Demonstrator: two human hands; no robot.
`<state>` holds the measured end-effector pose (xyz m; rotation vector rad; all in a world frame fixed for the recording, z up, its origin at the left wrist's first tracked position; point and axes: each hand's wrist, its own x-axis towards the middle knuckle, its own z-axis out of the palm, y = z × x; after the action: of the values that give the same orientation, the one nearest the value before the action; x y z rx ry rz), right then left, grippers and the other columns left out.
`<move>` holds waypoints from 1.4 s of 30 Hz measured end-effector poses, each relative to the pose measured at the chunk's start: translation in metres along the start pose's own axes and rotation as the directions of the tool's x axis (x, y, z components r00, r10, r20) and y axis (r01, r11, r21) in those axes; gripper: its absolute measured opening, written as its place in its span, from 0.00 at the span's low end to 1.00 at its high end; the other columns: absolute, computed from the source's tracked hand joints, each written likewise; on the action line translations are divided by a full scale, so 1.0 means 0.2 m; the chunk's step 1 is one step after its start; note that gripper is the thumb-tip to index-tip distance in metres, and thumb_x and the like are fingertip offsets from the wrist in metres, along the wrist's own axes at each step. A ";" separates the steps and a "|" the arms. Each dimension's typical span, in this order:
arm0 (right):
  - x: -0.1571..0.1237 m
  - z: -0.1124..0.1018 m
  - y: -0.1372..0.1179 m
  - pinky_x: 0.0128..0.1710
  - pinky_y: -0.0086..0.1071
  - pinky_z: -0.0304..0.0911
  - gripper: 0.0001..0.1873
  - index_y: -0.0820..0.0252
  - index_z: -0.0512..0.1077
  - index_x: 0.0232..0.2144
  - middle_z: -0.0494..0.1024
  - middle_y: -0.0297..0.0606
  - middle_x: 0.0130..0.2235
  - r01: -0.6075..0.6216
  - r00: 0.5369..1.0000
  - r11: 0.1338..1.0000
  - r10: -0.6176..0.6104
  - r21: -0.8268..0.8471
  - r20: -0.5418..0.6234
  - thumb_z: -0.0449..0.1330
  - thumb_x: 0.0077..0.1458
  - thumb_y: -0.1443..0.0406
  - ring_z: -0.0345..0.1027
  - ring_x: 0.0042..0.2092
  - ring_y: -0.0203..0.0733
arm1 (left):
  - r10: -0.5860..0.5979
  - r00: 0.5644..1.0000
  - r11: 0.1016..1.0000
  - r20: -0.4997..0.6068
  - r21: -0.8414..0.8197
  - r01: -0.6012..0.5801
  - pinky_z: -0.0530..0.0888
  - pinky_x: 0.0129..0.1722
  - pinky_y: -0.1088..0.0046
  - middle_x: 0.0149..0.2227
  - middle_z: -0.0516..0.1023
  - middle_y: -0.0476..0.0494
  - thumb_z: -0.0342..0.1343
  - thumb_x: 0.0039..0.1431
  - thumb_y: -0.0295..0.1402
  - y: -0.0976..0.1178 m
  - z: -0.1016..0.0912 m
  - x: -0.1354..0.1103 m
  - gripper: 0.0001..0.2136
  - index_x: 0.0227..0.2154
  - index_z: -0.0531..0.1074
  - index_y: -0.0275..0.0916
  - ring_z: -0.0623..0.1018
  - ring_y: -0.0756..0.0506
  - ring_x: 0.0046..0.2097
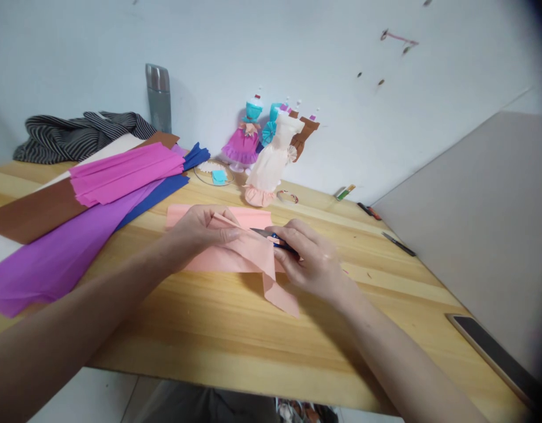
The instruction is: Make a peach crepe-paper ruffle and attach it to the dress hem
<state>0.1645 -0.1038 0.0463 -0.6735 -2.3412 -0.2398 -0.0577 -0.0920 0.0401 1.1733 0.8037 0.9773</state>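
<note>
My left hand (211,228) pinches the upper edge of a peach crepe paper sheet (253,251) above the table. In my right hand (308,249) is a pair of scissors (263,232) with dark blue handles, its blades at the paper's edge and pointing left. A partly separated strip of the paper (280,295) hangs down below the right hand. More of the same peach paper (257,216) lies flat on the table behind and beneath both hands. The fingers inside the scissor handles are partly hidden.
Pink (130,170), brown and purple crepe paper (72,252) lies at the left. Small paper dresses on stands (275,150) lean near the wall. A grey bottle (159,97) stands behind a striped cloth (77,138). A phone (491,352) lies at the right edge.
</note>
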 end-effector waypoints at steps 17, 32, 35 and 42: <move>-0.02 0.01 0.00 0.26 0.29 0.62 0.10 0.63 0.68 0.42 0.70 0.41 0.31 -0.013 1.000 1.000 0.013 -0.024 0.002 0.51 0.59 0.71 0.65 0.30 0.38 | -0.002 1.000 1.000 -0.016 -0.017 0.002 0.70 0.29 0.75 0.22 0.75 0.49 0.67 0.40 0.34 -0.02 0.00 0.01 0.10 0.23 0.72 0.35 0.73 0.50 0.25; -0.01 0.02 -0.01 0.26 0.30 0.61 0.11 0.63 0.69 0.42 0.69 0.41 0.30 -0.037 0.999 0.999 0.037 -0.005 0.009 0.50 0.59 0.71 0.65 0.30 0.39 | 0.040 0.999 0.999 -0.024 -0.027 -0.041 0.69 0.30 0.75 0.21 0.75 0.51 0.67 0.41 0.34 -0.02 0.02 0.00 0.10 0.22 0.73 0.35 0.72 0.51 0.25; -0.01 0.03 -0.01 0.27 0.30 0.61 0.11 0.64 0.69 0.41 0.70 0.41 0.30 -0.044 0.999 0.999 0.044 0.003 0.000 0.50 0.59 0.72 0.65 0.31 0.39 | 0.044 0.998 0.999 -0.039 0.013 -0.044 0.68 0.30 0.75 0.22 0.76 0.50 0.67 0.39 0.35 -0.03 0.03 0.01 0.11 0.22 0.73 0.34 0.72 0.51 0.26; -0.02 0.04 0.00 0.27 0.30 0.61 0.12 0.63 0.69 0.41 0.69 0.40 0.30 -0.042 0.999 0.999 0.042 0.008 -0.001 0.49 0.57 0.74 0.63 0.30 0.38 | 0.052 0.996 0.995 -0.073 0.088 -0.046 0.67 0.29 0.74 0.22 0.76 0.49 0.66 0.39 0.36 -0.04 0.04 0.01 0.12 0.23 0.73 0.34 0.72 0.50 0.26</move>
<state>0.1625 -0.1022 0.0367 -0.7175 -2.3236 -0.2120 -0.0486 -0.0940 0.0345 1.2419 0.8877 1.0406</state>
